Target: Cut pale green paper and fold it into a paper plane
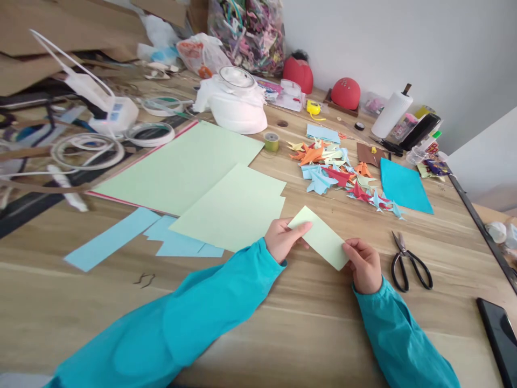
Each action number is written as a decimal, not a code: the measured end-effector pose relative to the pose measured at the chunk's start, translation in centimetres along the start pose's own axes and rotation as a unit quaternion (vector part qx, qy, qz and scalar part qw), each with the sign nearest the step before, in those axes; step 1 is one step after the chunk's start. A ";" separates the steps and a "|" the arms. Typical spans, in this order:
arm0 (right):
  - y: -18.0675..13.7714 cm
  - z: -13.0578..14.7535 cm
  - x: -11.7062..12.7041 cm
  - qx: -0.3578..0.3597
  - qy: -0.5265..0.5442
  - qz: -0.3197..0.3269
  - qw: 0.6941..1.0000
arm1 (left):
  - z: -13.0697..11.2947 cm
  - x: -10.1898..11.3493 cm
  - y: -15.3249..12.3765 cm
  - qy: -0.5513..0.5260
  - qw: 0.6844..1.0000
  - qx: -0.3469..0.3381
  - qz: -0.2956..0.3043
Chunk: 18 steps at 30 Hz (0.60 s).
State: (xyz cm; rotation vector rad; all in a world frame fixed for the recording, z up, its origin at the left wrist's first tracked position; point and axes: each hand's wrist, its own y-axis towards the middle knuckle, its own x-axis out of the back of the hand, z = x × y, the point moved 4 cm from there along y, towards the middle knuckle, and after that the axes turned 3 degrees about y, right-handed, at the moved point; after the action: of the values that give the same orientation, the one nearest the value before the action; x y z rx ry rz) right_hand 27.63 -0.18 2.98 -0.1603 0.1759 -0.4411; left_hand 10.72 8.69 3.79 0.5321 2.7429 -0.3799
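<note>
Between my two hands is a small rectangle of pale green paper (320, 237), held tilted above the wooden table. My left hand (285, 237) pinches its left end, thumb on top and fingers underneath. At the lower right corner, my right hand (363, 263) grips the paper between thumb and fingers. Larger pale green sheets (234, 210) lie just left of my left hand. A pair of black-handled scissors (407, 261) rests to the right of my right hand, blades slightly apart. Beyond the held paper is a pile of folded paper cranes (323, 178) in orange, blue, red and cream.
Blue paper strips (113, 237) lie at left, partly beneath the green sheets. A bright blue square sheet (406, 186) sits right of the cranes. A phone (498, 334) is at the right edge. White cables (86, 151) and a white cloth-wrapped bundle (238, 108) stand further back.
</note>
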 end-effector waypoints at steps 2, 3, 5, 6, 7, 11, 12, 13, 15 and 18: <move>-0.2 0.5 -0.3 0.000 -0.015 0.029 0.999 | 0.1 -0.3 -0.2 0.050 0.998 0.004 0.026; -0.3 0.6 -0.5 -0.005 -0.024 0.045 0.999 | 0.3 -0.6 -0.4 0.071 0.996 0.010 0.048; -0.4 0.6 -0.8 -0.022 -0.046 0.075 0.996 | 0.6 -1.1 -0.8 0.105 0.991 0.023 0.083; -0.4 0.5 -0.9 -0.029 -0.058 0.091 0.994 | 0.7 -1.3 -0.9 0.116 0.988 0.027 0.094; -0.5 0.4 -1.0 -0.035 -0.068 0.104 0.992 | 0.9 -1.5 -1.0 0.122 0.987 0.029 0.099; -0.3 -0.2 -0.9 -0.036 -0.091 0.113 0.989 | 1.3 -1.8 -1.0 0.120 0.987 0.031 0.102; -0.3 -0.2 -0.8 -0.035 -0.091 0.109 0.989 | 1.3 -1.7 -1.0 0.115 0.988 0.031 0.100; -0.3 -0.2 -0.9 -0.034 -0.090 0.108 0.990 | 1.3 -1.7 -0.9 0.113 0.988 0.031 0.098; -0.3 -0.1 -1.0 -0.032 -0.091 0.109 0.989 | 1.3 -1.6 -0.8 0.118 0.988 0.029 0.097; -0.4 0.2 -1.3 -0.030 -0.094 0.118 0.988 | 1.6 -1.5 -0.9 0.141 0.984 0.027 0.105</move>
State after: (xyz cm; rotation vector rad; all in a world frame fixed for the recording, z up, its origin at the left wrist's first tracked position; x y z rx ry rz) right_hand 26.33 0.05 3.41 -0.2365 0.0219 -0.1841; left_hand 12.10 6.93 3.04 0.9453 2.9097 -0.3502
